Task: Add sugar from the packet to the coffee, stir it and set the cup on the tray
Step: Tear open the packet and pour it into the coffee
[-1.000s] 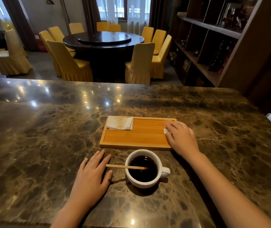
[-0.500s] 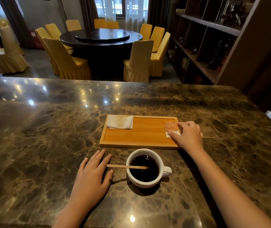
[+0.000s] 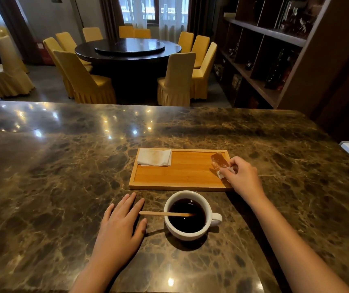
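Note:
A white cup (image 3: 187,233) of dark coffee stands on the marble counter just in front of the wooden tray (image 3: 180,174). A wooden stir stick (image 3: 158,213) rests across the cup's left rim with its tip in the coffee. My right hand (image 3: 241,176) pinches the brown and white sugar packet (image 3: 219,162) at the tray's right end, with the packet tilted up off the wood. Flat on the counter, left of the cup, lies my left hand (image 3: 122,223), fingers spread and holding nothing.
A folded white napkin (image 3: 154,157) lies in the tray's far left corner. The marble counter (image 3: 63,187) stretches wide to the left and right. Beyond it stand a round dark table (image 3: 131,49) with yellow chairs and a dark shelf unit (image 3: 264,49) at right.
My right hand has slid to the tray's right end, pinched the sugar packet and raised it off the wood. My left hand and the cup have stayed put.

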The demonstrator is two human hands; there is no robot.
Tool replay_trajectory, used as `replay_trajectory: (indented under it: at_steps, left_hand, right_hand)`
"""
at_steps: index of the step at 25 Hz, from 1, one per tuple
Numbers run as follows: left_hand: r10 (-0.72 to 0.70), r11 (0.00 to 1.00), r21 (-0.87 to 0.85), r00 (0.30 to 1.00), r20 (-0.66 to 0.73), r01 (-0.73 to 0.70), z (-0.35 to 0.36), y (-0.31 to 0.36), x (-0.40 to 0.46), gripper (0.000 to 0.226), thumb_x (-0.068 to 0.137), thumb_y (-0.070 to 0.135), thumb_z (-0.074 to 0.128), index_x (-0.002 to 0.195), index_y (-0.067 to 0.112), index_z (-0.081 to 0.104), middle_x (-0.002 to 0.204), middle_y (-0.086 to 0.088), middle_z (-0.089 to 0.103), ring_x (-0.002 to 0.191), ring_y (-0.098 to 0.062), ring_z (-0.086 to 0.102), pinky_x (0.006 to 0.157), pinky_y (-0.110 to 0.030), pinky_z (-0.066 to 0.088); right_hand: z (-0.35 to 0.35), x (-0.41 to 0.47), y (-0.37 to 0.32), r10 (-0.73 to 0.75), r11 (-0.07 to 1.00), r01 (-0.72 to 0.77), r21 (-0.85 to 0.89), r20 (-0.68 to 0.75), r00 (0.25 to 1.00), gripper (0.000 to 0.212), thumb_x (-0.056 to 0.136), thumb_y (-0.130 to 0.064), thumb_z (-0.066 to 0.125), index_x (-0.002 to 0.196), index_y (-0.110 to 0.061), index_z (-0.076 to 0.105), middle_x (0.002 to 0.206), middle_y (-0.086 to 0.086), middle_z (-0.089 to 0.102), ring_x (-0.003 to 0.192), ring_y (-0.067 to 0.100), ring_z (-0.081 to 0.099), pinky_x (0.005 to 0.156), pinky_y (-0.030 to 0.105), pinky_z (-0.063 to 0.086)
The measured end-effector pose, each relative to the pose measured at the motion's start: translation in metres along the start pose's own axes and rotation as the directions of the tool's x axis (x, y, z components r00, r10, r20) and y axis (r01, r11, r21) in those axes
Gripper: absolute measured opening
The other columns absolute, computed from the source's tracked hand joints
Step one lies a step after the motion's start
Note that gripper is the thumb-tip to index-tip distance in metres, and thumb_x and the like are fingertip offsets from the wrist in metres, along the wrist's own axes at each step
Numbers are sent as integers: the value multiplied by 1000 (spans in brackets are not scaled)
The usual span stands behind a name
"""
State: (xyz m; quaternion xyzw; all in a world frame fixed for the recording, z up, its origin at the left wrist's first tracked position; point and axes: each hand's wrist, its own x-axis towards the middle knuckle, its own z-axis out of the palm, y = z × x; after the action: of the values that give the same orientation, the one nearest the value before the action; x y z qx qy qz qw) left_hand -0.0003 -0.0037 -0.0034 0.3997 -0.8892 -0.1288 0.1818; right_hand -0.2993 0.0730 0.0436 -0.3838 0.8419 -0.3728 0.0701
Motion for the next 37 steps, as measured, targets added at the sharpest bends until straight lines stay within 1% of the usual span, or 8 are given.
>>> replay_trajectory:
  at_steps: [3, 5, 9, 14, 19, 24, 31, 37]
  left_hand:
    - [-1, 1000, -2, 1000, 0, 1, 1, 0, 0, 51, 90, 42, 41, 138, 31, 28, 151, 4, 22, 137, -7, 8, 115, -40, 4]
    - [0, 1000, -1, 1000, -2, 0, 1, 0, 0, 51, 90, 42, 42, 138, 31, 29, 151, 4, 22, 137, -7, 8, 115, -41, 5]
    - [8, 1000, 4, 1000, -16, -8, 0, 0, 0, 51, 90, 41, 43, 137, 30, 29, 150, 3, 24, 135, -5, 8, 114, -40, 5]
    - [20, 1000, 9, 1000, -17, -19, 0, 0, 0, 51, 90, 39, 44, 137, 29, 30, 150, 1, 25, 135, -6, 9, 114, -40, 6]
    - [26, 1000, 13, 1000, -16, -26, 0, -1, 0, 50, 90, 39, 44, 137, 28, 30, 150, 1, 25, 133, -4, 6, 114, -40, 6]
    - [21, 1000, 9, 1000, -4, -21, -1, 0, 1, 50, 90, 39, 43, 137, 28, 30, 150, 1, 25, 137, -7, 10, 114, -40, 5]
    - [17, 1000, 3, 1000, -2, -17, -1, 0, 0, 51, 90, 38, 44, 137, 28, 30, 150, 0, 26, 138, -10, 14, 114, -40, 6]
    - [10, 1000, 8, 1000, 7, -10, -1, 0, 0, 51, 90, 39, 43, 138, 28, 29, 150, 1, 25, 138, -10, 14, 115, -41, 7]
  right_hand:
    - [-12, -5, -6, 88, 955, -100, 278, 56, 995, 7, 83, -16, 67, 82, -17, 61, 74, 6, 69, 59, 15, 64, 56, 27, 51]
    - [-21, -11, -10, 79, 916, -112, 386, 99, 992, 10, 78, -12, 71, 79, -18, 63, 77, 5, 70, 67, 15, 64, 61, 30, 51]
    - [-36, -26, -26, -21, 851, -76, 520, 178, 984, 8, 78, -13, 71, 72, -17, 68, 68, -7, 69, 60, 3, 60, 54, 19, 46]
    - [-52, -40, -52, -195, 844, 9, 536, 292, 936, 14, 88, -13, 60, 75, -17, 58, 67, 4, 72, 51, 16, 66, 41, 19, 47]
    - [-60, -42, -71, -317, 928, 219, 301, 331, 889, 10, 81, -12, 69, 74, -18, 63, 76, 3, 71, 58, 15, 69, 51, 26, 58]
    - [-55, -44, -79, -383, 924, 339, 178, 421, 822, 10, 87, -9, 61, 83, -12, 70, 68, -3, 68, 58, 11, 68, 54, 17, 55]
    - [-54, -46, -83, -404, 915, 383, 131, 344, 848, 7, 84, -6, 65, 85, -11, 71, 78, 4, 71, 64, 11, 67, 59, 24, 58]
    - [-53, -49, -81, -532, 841, 536, 77, 296, 793, 5, 85, -8, 63, 85, -13, 64, 79, -1, 63, 69, 10, 55, 58, 19, 42]
